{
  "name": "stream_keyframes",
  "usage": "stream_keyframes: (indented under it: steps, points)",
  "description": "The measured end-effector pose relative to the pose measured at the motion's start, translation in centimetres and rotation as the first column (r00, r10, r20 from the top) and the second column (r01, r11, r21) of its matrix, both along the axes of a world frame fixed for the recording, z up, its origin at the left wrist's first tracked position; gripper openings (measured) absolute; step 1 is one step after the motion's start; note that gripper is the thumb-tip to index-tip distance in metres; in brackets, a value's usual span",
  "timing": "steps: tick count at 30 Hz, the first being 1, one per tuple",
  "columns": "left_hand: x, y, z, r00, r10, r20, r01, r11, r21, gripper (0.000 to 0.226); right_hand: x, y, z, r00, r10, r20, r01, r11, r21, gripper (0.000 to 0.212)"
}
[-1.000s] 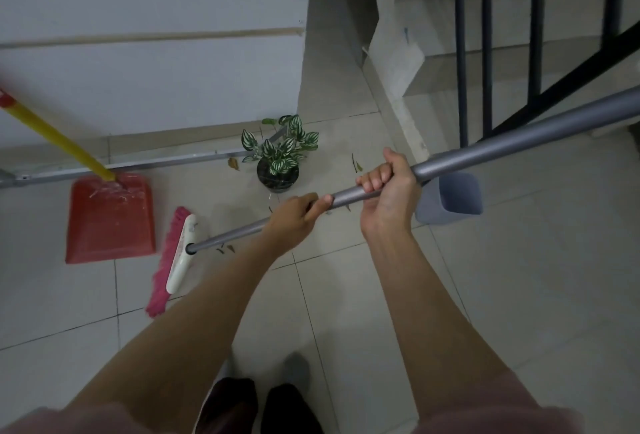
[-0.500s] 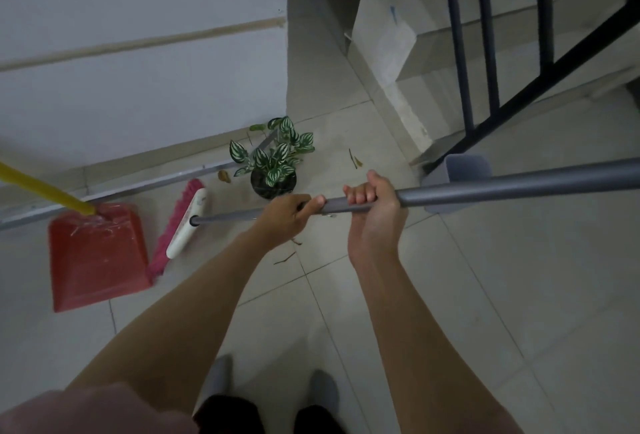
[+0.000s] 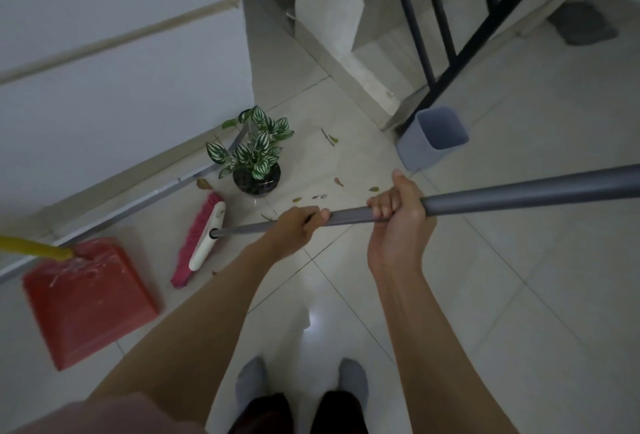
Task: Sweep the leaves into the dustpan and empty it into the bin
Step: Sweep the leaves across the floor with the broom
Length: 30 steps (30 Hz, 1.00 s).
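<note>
Tiled floor [image 3: 519, 295] bears potted plant [image 3: 257, 165] just beside broom head [image 3: 202, 243], leaves [image 3: 338, 182] nearby.

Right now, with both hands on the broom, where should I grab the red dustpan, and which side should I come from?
Take the yellow handle, not the red dustpan tray itself. It rises from the tray's far edge and slants up toward your left, so reach from the left, probably with your left hand, which grips the broom nearest it.

The single head-worn camera looks steeply down from standing height, close over the forearms, onto the tiled floor [image 3: 519, 295].
</note>
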<state>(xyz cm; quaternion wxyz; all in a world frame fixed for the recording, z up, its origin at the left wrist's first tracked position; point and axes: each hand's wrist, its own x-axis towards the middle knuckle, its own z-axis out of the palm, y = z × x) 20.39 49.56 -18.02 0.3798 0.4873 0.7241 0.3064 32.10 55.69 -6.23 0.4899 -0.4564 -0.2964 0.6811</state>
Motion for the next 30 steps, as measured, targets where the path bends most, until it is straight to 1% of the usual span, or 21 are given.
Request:
stream_keyframes:
  steps: [3, 6, 11, 15, 18, 22, 25, 27, 30]
  points:
    - [-0.6, -1.3, 0.2, 1.0, -0.003, -0.025, 0.003, 1.0, 0.013, 0.056, -0.5, -1.4, -0.1, 1.0, -0.012, 0.0, 0.012, 1.0, -0.008, 0.039]
    - [-2.0, -2.0, -0.2, 0.997, -0.014, -0.076, 0.018, 0.998, 0.053, 0.061, -1.2, -2.2, -0.6, 0.999, -0.014, -0.029, 0.013, 1.0, -0.015, 0.04]
    - [-4.2, -1.6, -0.6, 0.996, -0.017, -0.084, 0.02, 0.999, 0.036, 0.049, -2.3, -2.4, -2.3, 0.996, 0.05, -0.078, -0.048, 0.999, 0.024, 0.04]
    - [-4.3, -1.8, -2.8, 0.997, -0.028, -0.07, 0.031, 0.998, 0.051, 0.045, -2.9, -2.9, -5.1, 0.991, 0.124, -0.043, -0.123, 0.992, 0.036, 0.035]
    - [-3.6, -2.0, -4.0, 0.999, 0.003, -0.041, 0.001, 0.995, 0.097, 0.039, -2.5, -3.0, -6.2, 0.994, 0.112, 0.002, -0.112, 0.994, -0.001, 0.038]
    - [-1.6, -1.7, -3.9, 0.999, 0.026, -0.019, -0.024, 0.994, 0.106, 0.038, -1.1, -3.4, -5.4, 0.997, 0.062, 0.054, -0.063, 0.998, 0.019, 0.04]
    - [-0.3, -1.7, -2.9, 1.0, -0.003, -0.009, 0.004, 0.998, 0.061, 0.034, 0.2, -3.6, -4.1, 0.996, 0.051, 0.074, -0.055, 0.997, 0.048, 0.041]
    - [-0.2, -1.7, -1.9, 1.0, -0.025, -0.017, 0.026, 0.999, 0.038, 0.033, 0.3, -3.7, -3.1, 0.996, 0.06, 0.061, -0.064, 0.996, 0.058, 0.041]
    - [-0.5, -1.5, -0.6, 0.999, -0.015, -0.052, 0.017, 0.999, 0.037, 0.036, -0.2, -3.5, -2.0, 0.999, 0.048, 0.0, -0.048, 0.996, 0.076, 0.041]
